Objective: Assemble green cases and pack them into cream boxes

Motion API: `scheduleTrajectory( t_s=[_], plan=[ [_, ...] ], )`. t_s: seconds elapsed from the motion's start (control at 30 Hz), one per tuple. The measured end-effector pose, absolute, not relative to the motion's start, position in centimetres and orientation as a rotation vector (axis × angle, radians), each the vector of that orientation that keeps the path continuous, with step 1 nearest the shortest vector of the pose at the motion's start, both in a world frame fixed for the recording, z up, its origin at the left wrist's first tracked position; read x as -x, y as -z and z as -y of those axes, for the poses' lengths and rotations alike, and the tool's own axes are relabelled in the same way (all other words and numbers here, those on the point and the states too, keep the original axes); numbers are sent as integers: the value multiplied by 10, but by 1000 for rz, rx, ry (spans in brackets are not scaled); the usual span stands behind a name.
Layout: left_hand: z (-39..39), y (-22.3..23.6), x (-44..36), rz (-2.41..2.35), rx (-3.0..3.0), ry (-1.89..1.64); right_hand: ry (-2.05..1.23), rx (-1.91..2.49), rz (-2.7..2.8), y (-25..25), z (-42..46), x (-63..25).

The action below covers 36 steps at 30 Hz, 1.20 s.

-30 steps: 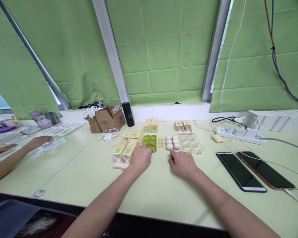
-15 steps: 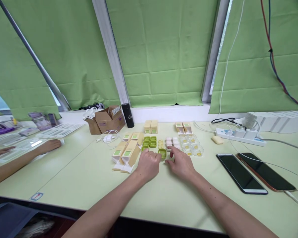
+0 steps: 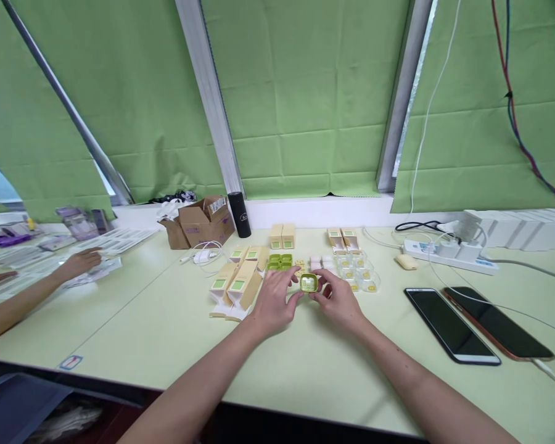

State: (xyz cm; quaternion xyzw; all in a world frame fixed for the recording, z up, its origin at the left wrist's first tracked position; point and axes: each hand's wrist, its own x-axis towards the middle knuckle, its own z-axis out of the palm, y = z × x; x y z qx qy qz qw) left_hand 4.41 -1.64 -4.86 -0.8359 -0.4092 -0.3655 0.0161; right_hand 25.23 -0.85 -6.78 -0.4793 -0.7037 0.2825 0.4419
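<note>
A small green tray piece [image 3: 308,282] is lifted just above the table, pinched between my left hand [image 3: 274,302] and my right hand [image 3: 339,301]. Both hands' fingers curl round its sides. Behind it lie more green tray pieces [image 3: 280,262], small yellow parts [image 3: 300,265], pale pink blocks [image 3: 321,263] and clear round lids with yellow centres [image 3: 361,271]. Tan cartons with green labels [image 3: 237,285] lie by my left hand.
Two phones [image 3: 451,325] lie at the right, one on a cable. A power strip [image 3: 448,251], white boxes [image 3: 513,226], a cardboard box [image 3: 203,222] and a black cylinder [image 3: 235,213] line the back. Another person's hand [image 3: 78,264] works over trays at far left.
My left hand drew one green tray piece away from the group toward me. My right hand came in from the pink blocks, and both hands now hold the piece up.
</note>
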Motion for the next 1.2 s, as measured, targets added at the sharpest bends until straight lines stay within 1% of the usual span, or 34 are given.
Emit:
scheduleTrajectory(
  t_s=[0.2, 0.43, 0.8, 0.93, 1.03, 1.2],
  plan=[
    [11, 52, -43, 1280, 2687, 1183, -706, 1144, 1736, 68, 9, -251],
    [6, 50, -43, 1346, 2700, 1233, -641, 1138, 1742, 68, 11, -251],
    [-5, 16, -59, 1637, 2767, 1532, -406, 1074, 1649, 67, 12, -254],
    [-11, 9, -69, 1704, 2883, 1544, -381, 1026, 1668, 70, 9, -256],
    [-12, 11, -74, 1717, 2870, 1559, -375, 1015, 1673, 71, 7, -257],
    [-14, 29, -75, 1779, 2808, 1660, -383, 1025, 1695, 72, 6, -258]
  ],
)
